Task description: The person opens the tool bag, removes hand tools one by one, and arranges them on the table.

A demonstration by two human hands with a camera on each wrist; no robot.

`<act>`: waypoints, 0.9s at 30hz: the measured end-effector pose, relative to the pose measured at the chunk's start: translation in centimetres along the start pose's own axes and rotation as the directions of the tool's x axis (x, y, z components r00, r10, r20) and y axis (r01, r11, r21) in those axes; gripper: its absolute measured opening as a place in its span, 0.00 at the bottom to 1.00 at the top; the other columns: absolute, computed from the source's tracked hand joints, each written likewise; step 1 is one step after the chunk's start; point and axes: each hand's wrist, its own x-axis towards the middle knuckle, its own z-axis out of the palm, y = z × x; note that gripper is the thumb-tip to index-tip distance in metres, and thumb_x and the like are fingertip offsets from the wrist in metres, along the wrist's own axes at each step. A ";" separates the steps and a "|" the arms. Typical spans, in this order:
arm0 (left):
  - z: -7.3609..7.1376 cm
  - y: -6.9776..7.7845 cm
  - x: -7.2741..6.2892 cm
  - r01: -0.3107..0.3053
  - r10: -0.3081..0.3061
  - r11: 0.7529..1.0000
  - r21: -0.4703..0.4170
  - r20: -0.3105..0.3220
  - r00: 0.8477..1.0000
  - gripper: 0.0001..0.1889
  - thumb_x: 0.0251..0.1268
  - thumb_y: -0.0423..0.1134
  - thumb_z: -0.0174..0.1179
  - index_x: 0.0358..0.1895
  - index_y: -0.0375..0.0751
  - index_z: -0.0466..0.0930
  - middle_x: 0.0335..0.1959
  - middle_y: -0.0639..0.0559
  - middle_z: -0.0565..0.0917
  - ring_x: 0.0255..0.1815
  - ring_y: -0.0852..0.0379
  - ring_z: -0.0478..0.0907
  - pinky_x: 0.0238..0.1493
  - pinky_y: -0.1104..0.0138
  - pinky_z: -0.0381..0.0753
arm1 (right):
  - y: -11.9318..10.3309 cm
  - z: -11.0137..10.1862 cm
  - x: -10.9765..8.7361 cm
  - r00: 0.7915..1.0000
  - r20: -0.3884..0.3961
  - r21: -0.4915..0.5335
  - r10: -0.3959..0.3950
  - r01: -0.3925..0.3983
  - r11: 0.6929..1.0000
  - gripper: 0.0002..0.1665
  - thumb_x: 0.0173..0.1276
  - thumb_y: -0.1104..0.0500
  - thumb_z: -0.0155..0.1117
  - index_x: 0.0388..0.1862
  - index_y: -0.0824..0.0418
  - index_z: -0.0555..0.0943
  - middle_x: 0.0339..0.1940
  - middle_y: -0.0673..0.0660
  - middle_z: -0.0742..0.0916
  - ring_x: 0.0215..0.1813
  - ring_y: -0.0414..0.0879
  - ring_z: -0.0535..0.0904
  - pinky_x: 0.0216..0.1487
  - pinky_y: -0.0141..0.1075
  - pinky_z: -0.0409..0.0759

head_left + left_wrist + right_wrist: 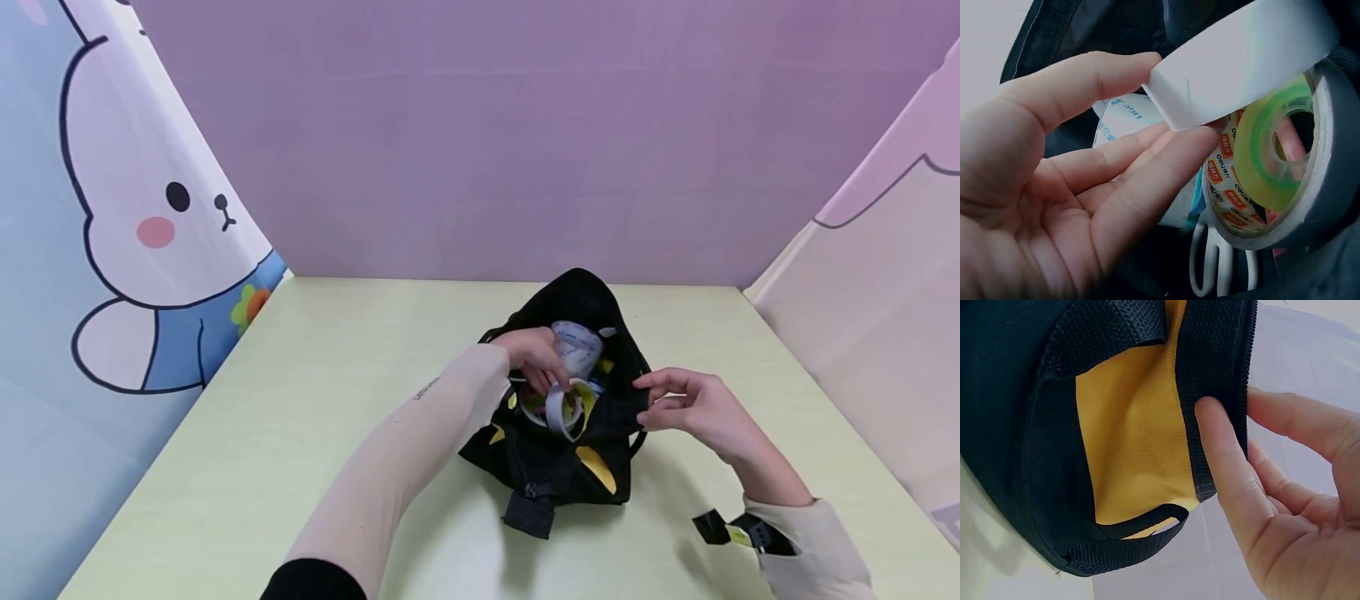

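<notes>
A black bag with yellow patches (596, 469) stands with its zip mouth open on the table. My left hand (542, 358) reaches into it and pinches a white tape roll (1241, 65) between thumb and fingers. Beside that, inside the bag, lies a wide grey tape roll (1342, 156) with a printed core, and a green-and-yellow tape roll (1250, 150) shows within its ring. A larger white roll with blue print (577, 348) sits farther back. White looped handles (1207, 265) show below the rolls. My right hand (1291, 481) pinches the zippered edge (1244, 362) at the bag's right side.
The pale table (360, 350) extends around the bag, with a purple backdrop (480, 150) behind it. Printed cartoon panels (150, 250) line the left side, and a pale panel (885, 317) the right. A black strap end (529, 512) lies at the bag's front.
</notes>
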 end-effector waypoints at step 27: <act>-1.4 1.8 -1.7 -0.109 0.112 0.991 0.082 -0.038 0.993 0.04 0.56 0.29 0.71 0.35 0.34 0.88 0.34 0.45 0.87 0.27 0.53 0.85 0.41 0.58 0.87 | 1.0 -0.4 -0.4 0.999 -0.002 0.041 -0.046 0.046 0.998 0.22 0.61 0.76 0.64 0.54 0.82 0.74 0.34 0.57 0.79 0.36 0.43 0.87 0.40 0.39 0.87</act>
